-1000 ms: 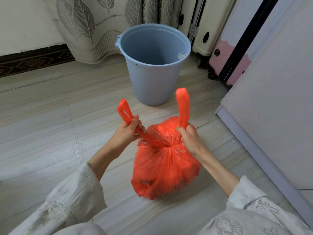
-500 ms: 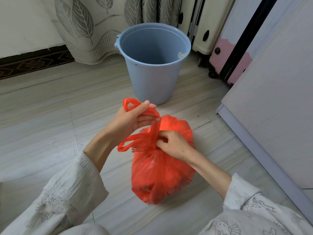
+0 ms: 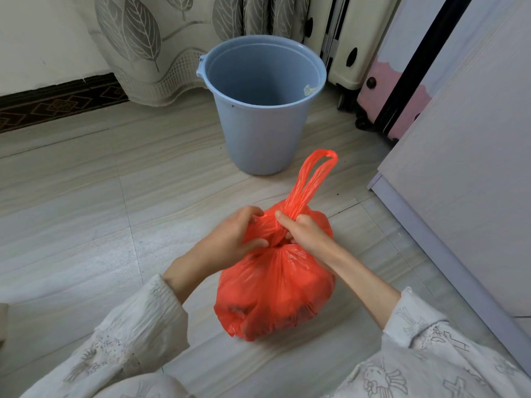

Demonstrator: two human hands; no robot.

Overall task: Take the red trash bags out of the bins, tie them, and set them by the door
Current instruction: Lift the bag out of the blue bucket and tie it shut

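Observation:
A full red trash bag (image 3: 275,291) sits on the tiled floor in front of me. My left hand (image 3: 230,239) grips the gathered plastic at the left of the bag's neck. My right hand (image 3: 304,232) pinches the neck from the right, at the base of one handle loop (image 3: 314,178) that sticks up and to the right. The other handle is hidden under my hands. Behind the bag stands a blue plastic bin (image 3: 263,104), upright, with no bag in it and a scrap of paper stuck to its inner wall.
A white cabinet side (image 3: 465,173) rises close on the right. Two suitcases, cream (image 3: 349,41) and pink (image 3: 402,90), stand behind the bin by a leaf-patterned curtain (image 3: 161,44). Open floor tiles stretch to the left.
The two handles, first held up apart, were crossed over the bag's top. Now both hands are pressed together at the neck and one loop stands free to the right.

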